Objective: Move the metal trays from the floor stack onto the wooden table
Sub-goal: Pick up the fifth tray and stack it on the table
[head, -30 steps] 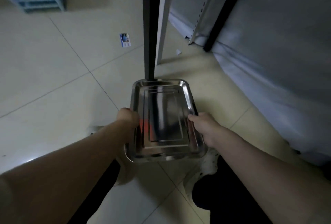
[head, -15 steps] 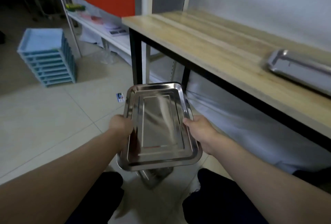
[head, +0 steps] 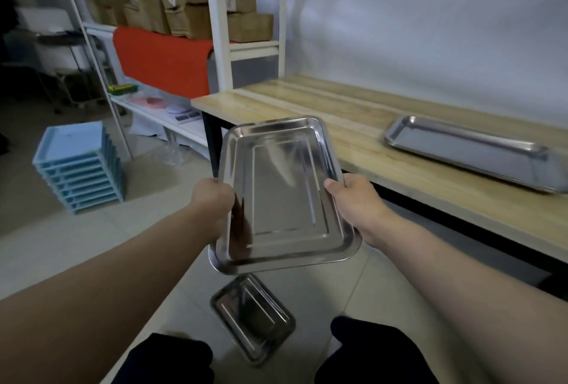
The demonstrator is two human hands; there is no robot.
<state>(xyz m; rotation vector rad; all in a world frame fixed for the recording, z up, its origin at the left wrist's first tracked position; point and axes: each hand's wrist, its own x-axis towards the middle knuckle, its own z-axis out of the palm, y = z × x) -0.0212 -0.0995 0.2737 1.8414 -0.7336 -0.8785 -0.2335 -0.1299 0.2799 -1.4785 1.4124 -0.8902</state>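
I hold a shiny rectangular metal tray (head: 285, 196) in the air in front of me, tilted slightly. My left hand (head: 212, 199) grips its left long edge and my right hand (head: 353, 202) grips its right long edge. Below it, on the tiled floor between my knees, lies the floor stack of metal trays (head: 252, 319). The wooden table (head: 353, 125) with a black frame stands to the right, level with the far end of the held tray. Another metal tray (head: 473, 153) rests on the tabletop further right.
A white shelving unit (head: 215, 45) stands behind the table's left end, with cardboard boxes (head: 178, 5) and a red sheet (head: 163, 64) on it. A stack of light blue plastic trays (head: 80, 168) sits on the floor at left. A white wall runs behind the table.
My view rose from the floor to the room. Both hands lifted the tray up off the floor stack and toward the table's edge; the stack below is now visible.
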